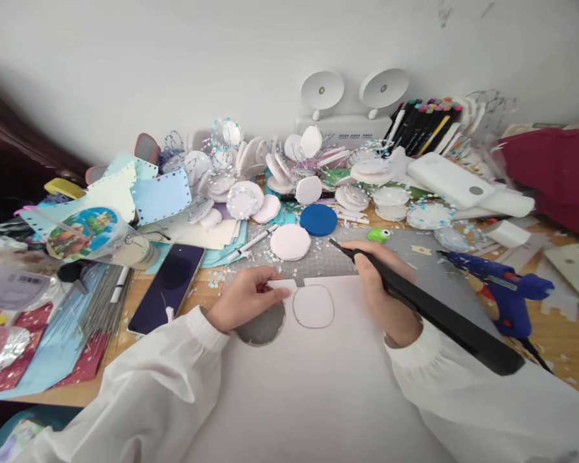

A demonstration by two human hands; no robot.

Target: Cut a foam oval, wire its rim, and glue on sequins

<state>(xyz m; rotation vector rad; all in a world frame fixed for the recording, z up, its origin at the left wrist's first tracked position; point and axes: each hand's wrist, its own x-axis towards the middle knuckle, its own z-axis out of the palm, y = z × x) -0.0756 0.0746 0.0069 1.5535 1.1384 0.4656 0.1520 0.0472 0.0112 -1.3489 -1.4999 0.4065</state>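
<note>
Currently gripping black pen-shaped tool [439, 315] in right hand [381, 280], pinching white sheet [323, 386] near its top edge with left hand [246, 299].
Spreading sheet between white sleeves [149, 379]; showing drawn outline [313, 307] just beside cut hole [261, 326]; leaving room over grey mat [444, 276] between right hand and glue gun [516, 283]; crowding beyond top edge with white disc [290, 242], blue disc [318, 220], marker [253, 243].

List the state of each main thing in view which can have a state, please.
White sheet: one round hole, one drawn outline with its inside in place
Black tool: held in the right hand, tip away from the outline
Left hand: touching the sheet
Phone: face up, screen dark
Blue disc: lying flat
Glue gun: lying down, not held
</note>
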